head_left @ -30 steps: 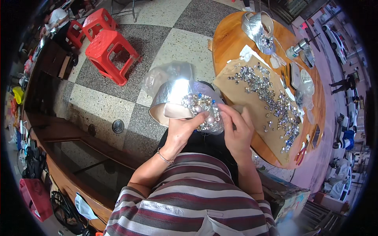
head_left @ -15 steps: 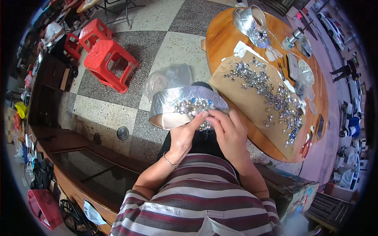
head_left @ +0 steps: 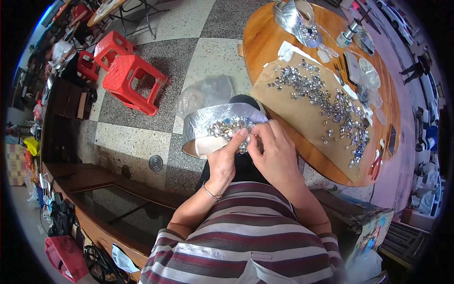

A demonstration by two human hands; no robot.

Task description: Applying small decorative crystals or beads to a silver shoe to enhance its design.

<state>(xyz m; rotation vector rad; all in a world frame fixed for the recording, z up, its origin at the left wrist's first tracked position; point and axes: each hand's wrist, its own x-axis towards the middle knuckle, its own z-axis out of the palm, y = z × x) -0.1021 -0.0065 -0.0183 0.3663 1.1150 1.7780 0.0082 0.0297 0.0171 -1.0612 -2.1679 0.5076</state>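
In front of my body I hold a wide, curved silver band with a pale lining. A cluster of clear, pearly and blue rhinestones covers part of its outer face. My left hand is closed on the band's lower edge, its thumb pressed on the stones. Over the cluster's right end, my right hand has thumb and forefinger pinched close together. Whatever lies between those fingertips is too small to make out. The band's right end is partly hidden behind this hand.
To the right, a wooden table carries brown paper strewn with loose rhinestones. Another silver band, yellow-handled tools and red-handled pliers lie there too. Red stools and a clear plastic bag are ahead.
My right hand's fingers have curled and shifted slightly over the stones. The left hand keeps its hold on the band. The whole view has shifted a little.
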